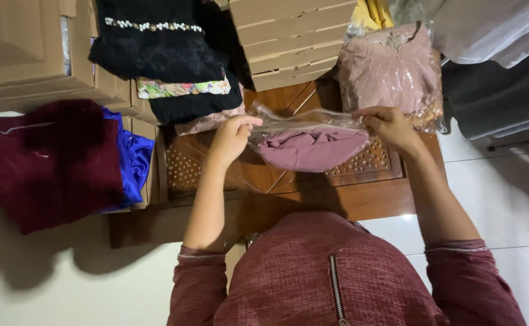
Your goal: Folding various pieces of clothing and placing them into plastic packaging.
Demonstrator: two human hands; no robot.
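Hands: left hand (231, 137) and right hand (390, 125) each pinch the clear plastic bag (303, 121) mouth at opposite ends, stretching it taut so the folded mauve garment (311, 150) hangs inside.

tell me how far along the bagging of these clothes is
Looks done: a pink beaded garment already sits sealed in plastic at the far right. In hand: the left hand and right hand each pinch the open top of a clear bag holding a folded mauve garment; it looks unsealed. Seemingly left: the unbagged black stack and the maroon and blue pile.
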